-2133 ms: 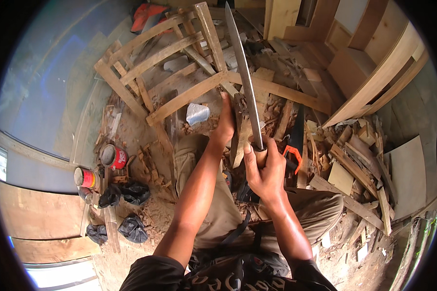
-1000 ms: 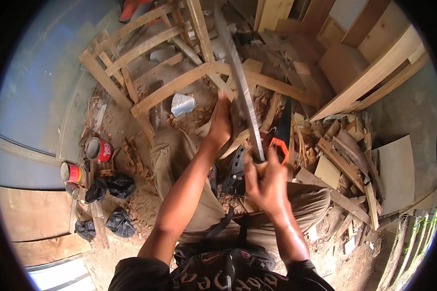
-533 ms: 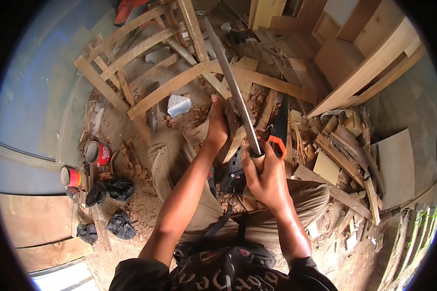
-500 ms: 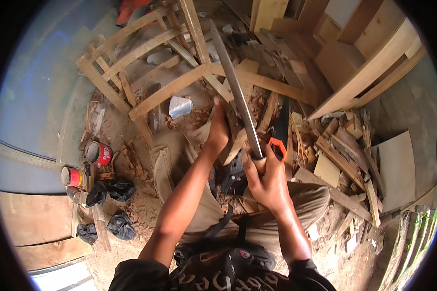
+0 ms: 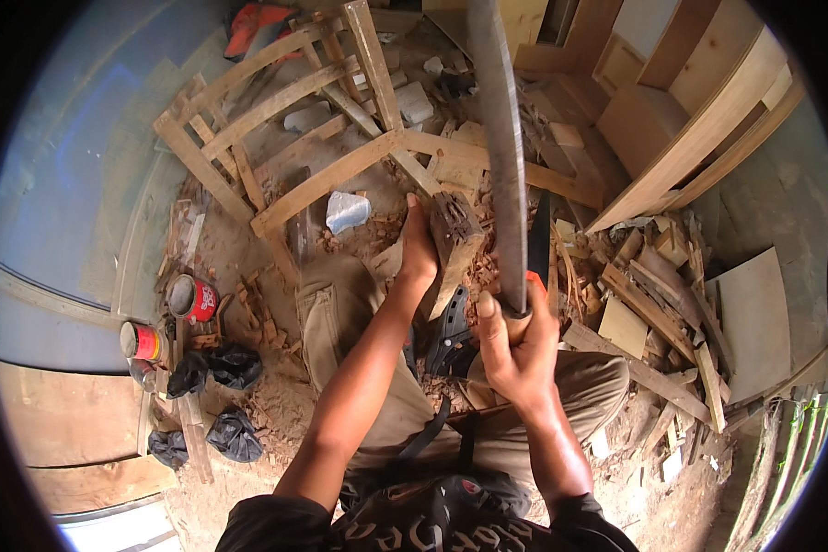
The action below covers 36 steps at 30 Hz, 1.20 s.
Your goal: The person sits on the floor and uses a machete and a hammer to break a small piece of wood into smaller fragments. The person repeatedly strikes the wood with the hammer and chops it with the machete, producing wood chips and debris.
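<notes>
Grey metal blade is being held in the right hand.
Its handle is being clamped by the fingers, right of a wood block. This is being touched by the left hand; its finger grip cannot be told. Farther right, dirt is being covered by wood scraps.

Blade right of wood block; cans far left.

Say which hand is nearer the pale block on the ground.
Left. The left hand, against the wood piece, is right of the pale block; the right hand, gripping the long-bladed tool, is farther right and closer to the body.
</notes>
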Each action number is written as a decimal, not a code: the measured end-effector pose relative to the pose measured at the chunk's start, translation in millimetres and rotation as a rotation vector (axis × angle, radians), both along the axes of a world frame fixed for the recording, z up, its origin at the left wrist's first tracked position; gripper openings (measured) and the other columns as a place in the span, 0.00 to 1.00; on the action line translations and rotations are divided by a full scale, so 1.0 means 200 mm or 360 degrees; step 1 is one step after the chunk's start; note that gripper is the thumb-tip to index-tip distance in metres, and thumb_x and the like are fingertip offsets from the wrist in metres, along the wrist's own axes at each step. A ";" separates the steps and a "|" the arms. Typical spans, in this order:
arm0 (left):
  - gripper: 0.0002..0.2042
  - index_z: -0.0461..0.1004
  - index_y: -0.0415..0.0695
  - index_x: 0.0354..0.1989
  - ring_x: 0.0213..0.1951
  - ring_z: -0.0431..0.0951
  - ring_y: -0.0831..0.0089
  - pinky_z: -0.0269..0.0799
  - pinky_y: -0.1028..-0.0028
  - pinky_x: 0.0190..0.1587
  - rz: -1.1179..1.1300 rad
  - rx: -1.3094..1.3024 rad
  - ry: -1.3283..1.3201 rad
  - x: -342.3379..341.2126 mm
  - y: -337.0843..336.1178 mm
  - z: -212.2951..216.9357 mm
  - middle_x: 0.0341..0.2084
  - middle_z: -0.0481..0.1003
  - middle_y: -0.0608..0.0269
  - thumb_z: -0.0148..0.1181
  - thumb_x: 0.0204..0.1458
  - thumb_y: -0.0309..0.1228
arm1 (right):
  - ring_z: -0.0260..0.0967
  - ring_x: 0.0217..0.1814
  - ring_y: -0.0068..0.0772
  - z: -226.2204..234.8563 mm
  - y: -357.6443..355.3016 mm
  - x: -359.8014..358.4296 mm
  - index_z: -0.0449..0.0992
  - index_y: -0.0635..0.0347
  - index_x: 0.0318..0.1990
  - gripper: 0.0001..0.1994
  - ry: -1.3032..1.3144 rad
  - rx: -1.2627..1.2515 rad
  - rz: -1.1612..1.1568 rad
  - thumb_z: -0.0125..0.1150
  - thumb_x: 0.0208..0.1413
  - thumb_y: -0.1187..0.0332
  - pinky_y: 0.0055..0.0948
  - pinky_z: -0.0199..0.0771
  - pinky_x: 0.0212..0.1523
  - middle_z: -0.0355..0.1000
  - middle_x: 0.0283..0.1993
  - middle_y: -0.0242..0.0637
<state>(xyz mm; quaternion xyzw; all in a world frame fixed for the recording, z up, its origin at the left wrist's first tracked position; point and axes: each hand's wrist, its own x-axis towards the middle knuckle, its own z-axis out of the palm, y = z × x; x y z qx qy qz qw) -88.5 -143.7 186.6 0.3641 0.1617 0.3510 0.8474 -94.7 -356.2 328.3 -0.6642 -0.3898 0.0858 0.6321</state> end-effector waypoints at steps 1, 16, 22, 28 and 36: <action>0.32 0.70 0.42 0.57 0.46 0.72 0.72 0.68 0.72 0.53 0.0026 0.0030 0.0009 0.00 0.00 0.00 0.45 0.75 0.63 0.39 0.67 0.60 | 0.72 0.17 0.30 0.05 -0.02 0.01 0.70 0.69 0.43 0.14 0.0066 -0.0103 0.0062 0.62 0.63 0.65 0.29 0.69 0.23 0.68 0.14 0.39; 0.28 0.72 0.45 0.51 0.41 0.74 0.71 0.71 0.69 0.49 0.0156 -0.0259 0.0140 -0.05 -0.11 0.25 0.40 0.75 0.63 0.40 0.66 0.59 | 0.71 0.17 0.40 0.02 0.08 0.04 0.65 0.72 0.37 0.11 -0.0044 -0.0565 0.0195 0.60 0.60 0.73 0.34 0.67 0.23 0.68 0.16 0.45; 0.25 0.72 0.46 0.51 0.42 0.74 0.72 0.71 0.69 0.50 0.0211 -0.0171 0.0115 -0.06 -0.10 0.19 0.40 0.75 0.65 0.40 0.68 0.56 | 0.60 0.17 0.21 0.00 0.06 0.04 0.68 0.69 0.42 0.10 0.0547 -0.0405 0.0486 0.57 0.66 0.68 0.27 0.62 0.20 0.64 0.18 0.31; 0.26 0.71 0.45 0.55 0.43 0.74 0.73 0.71 0.70 0.49 0.0045 -0.0161 0.0008 -0.06 -0.09 0.10 0.42 0.75 0.64 0.40 0.68 0.56 | 0.55 0.20 0.15 -0.01 0.00 0.10 0.69 0.63 0.39 0.10 0.1505 -0.0182 0.0897 0.54 0.69 0.65 0.23 0.58 0.19 0.59 0.22 0.25; 0.31 0.71 0.41 0.57 0.41 0.75 0.73 0.71 0.74 0.46 0.0111 -0.0156 0.0025 0.00 -0.07 -0.04 0.43 0.76 0.61 0.40 0.67 0.58 | 0.58 0.19 0.11 -0.01 0.00 0.04 0.70 0.68 0.43 0.13 0.0210 -0.0170 0.0143 0.62 0.64 0.64 0.23 0.61 0.21 0.63 0.13 0.29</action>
